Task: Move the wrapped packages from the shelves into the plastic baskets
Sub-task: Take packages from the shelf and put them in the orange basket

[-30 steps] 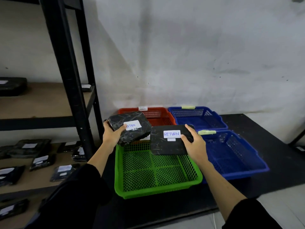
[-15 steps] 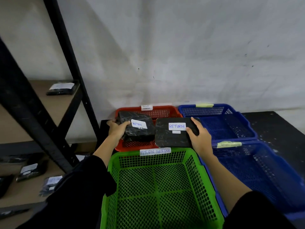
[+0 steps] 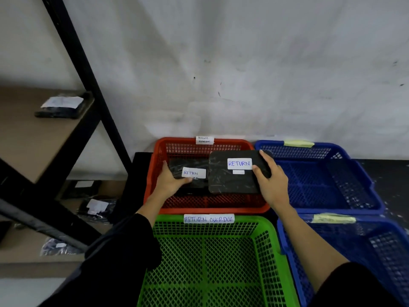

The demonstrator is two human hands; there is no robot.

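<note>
Both hands reach into the red basket by the wall. My left hand grips a black wrapped package with a white label, low inside the basket's left half. My right hand holds a flat black package labelled RETURN, over the basket's right half and overlapping the other package. A green basket tagged RETURN OVERDUE stands in front, nearest me. Whether either package rests on the basket floor is hidden.
Two blue baskets stand at the right, one at the back and one in front. A black metal shelf rack fills the left, with more wrapped packages on its wooden shelves. A pale wall is just behind the baskets.
Both hands have carried their packages forward past the green basket and down into the red one. My view has moved closer and tilted down.
</note>
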